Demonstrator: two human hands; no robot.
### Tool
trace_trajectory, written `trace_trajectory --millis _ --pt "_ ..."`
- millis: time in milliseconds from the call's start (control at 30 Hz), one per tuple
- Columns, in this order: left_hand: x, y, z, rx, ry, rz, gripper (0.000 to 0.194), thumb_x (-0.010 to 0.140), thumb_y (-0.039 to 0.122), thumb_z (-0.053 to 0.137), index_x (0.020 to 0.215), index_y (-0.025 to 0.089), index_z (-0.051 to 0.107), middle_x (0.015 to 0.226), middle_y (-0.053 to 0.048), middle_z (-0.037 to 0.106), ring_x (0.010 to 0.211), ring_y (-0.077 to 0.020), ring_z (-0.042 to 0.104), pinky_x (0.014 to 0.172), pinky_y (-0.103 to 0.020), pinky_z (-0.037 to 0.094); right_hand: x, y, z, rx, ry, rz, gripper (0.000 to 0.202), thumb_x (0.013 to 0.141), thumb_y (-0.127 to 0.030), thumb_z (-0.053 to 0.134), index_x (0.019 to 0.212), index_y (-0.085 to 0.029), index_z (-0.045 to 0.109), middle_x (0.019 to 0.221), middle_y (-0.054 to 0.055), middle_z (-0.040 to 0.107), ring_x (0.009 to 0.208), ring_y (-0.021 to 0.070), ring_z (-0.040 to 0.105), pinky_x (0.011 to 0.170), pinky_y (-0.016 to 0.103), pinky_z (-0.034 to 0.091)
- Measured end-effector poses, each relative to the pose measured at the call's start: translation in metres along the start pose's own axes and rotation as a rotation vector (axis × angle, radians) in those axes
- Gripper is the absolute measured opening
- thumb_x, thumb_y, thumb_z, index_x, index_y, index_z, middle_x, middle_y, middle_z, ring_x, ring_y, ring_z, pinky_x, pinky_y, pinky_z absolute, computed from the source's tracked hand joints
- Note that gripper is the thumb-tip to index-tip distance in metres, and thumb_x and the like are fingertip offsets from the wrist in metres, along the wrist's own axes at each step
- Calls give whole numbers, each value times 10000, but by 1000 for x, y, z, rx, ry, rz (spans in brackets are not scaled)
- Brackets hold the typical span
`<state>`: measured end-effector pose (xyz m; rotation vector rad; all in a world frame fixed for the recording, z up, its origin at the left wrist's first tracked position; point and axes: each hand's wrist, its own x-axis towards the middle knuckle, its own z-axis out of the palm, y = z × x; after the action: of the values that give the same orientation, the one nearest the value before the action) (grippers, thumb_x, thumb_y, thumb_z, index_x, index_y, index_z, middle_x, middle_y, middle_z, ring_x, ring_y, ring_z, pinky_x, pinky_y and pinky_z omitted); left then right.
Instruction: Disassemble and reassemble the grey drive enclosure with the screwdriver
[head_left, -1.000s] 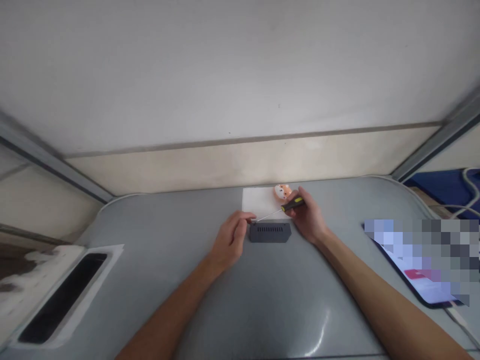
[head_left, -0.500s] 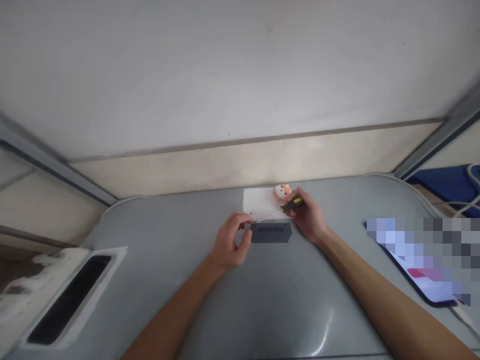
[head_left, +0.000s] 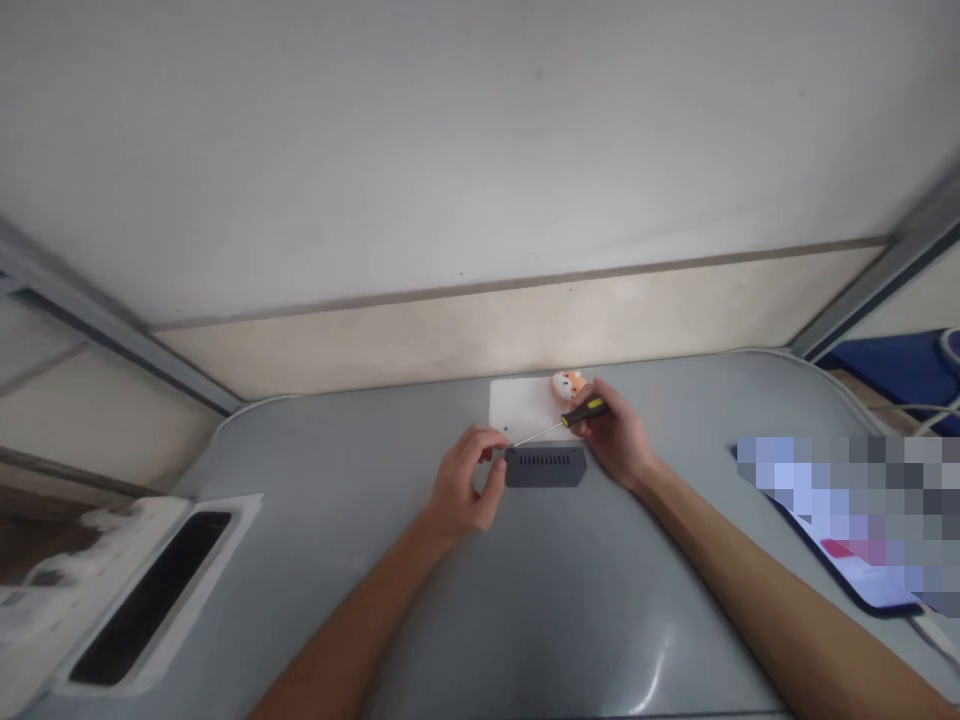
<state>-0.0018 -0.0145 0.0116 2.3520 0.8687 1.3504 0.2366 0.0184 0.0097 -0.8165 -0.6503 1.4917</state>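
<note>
A dark grey box [head_left: 546, 470] with a row of vent slots on top lies at the middle of the grey table. My left hand [head_left: 471, 478] is at its left end, thumb and fingers closed around that end. My right hand [head_left: 616, 436] grips a screwdriver [head_left: 587, 411] by its black and yellow handle. The shaft slants down to the left, its tip at the box's upper left corner, close to my left fingertips. What the tip touches is too small to make out.
Behind the box lies a white sheet [head_left: 517, 405] with a small dark speck, and an orange and white animal-face figure [head_left: 568, 385] by my right hand. A lit tablet [head_left: 862, 570], partly pixelated, lies right; a black phone-like slab [head_left: 154, 600] left. A wall [head_left: 450, 340] closes the back.
The view has shifted slightly, moving everything a little to the right in the picture. Both hands, the screwdriver and the box keep the same arrangement.
</note>
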Motion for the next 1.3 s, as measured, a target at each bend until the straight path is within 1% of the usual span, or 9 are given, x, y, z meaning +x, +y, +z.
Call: trace_trajectory --millis 200,467,600,667,767,900,1000,1167,1300 --pt "0 0 0 1 -7 10 159 983 143 511 1108 193 595 986 -68 623 818 -157 572 726 -296 501 1 0 0 -8 -19 5 342 864 -492 693 693 -196 704 689 24 529 618 119 444 517 236 343" --pt "1 -1 -1 17 -71 29 179 978 129 498 1117 197 590 1019 -80 621 899 -180 605 800 -326 525 2 -2 0 32 -3 15 320 841 -463 711 683 -186 696 681 18 532 603 111 452 503 239 326" --pt "1 -1 -2 21 -109 47 200 981 134 489 1150 204 572 1052 -93 619 942 -196 614 840 -350 536 7 1 -3 42 70 -22 342 831 -479 714 652 -190 678 660 2 544 548 93 410 491 260 300" --pt "1 0 -2 26 -113 60 196 979 137 485 1144 206 566 1054 -98 618 953 -205 620 841 -356 540 9 4 -5 -33 145 -57 370 844 -513 693 653 -197 676 660 2 575 535 95 412 493 273 299" --pt "1 1 -2 34 -107 62 175 978 141 481 1121 204 560 1041 -100 617 936 -207 623 823 -354 543 10 10 -8 -235 224 -97 408 877 -587 651 729 -211 705 695 7 639 570 120 482 534 279 349" --pt "0 1 0 39 -82 43 158 980 127 469 1095 202 547 1009 -91 620 896 -193 622 798 -336 538 6 15 -9 -497 161 -137 448 885 -665 641 819 -230 725 726 5 676 652 158 566 624 291 419" --pt "0 2 1 43 -74 16 156 980 117 456 1078 204 539 967 -78 622 853 -182 607 775 -322 529 3 15 -6 -565 104 -135 500 884 -711 617 816 -228 724 675 10 658 644 169 560 628 299 424" --pt "-2 5 -1 117 -60 -17 153 968 124 458 1050 201 562 936 -76 632 828 -183 603 746 -315 524 1 14 -5 -473 160 -93 458 866 -681 658 838 -232 740 707 11 671 637 157 569 608 284 432" --pt "-4 5 -4 143 -4 -16 168 969 116 448 1038 198 578 914 -72 634 811 -178 608 729 -304 527 5 11 -6 -209 243 -63 367 814 -589 728 757 -227 722 747 17 684 612 132 562 537 256 413"
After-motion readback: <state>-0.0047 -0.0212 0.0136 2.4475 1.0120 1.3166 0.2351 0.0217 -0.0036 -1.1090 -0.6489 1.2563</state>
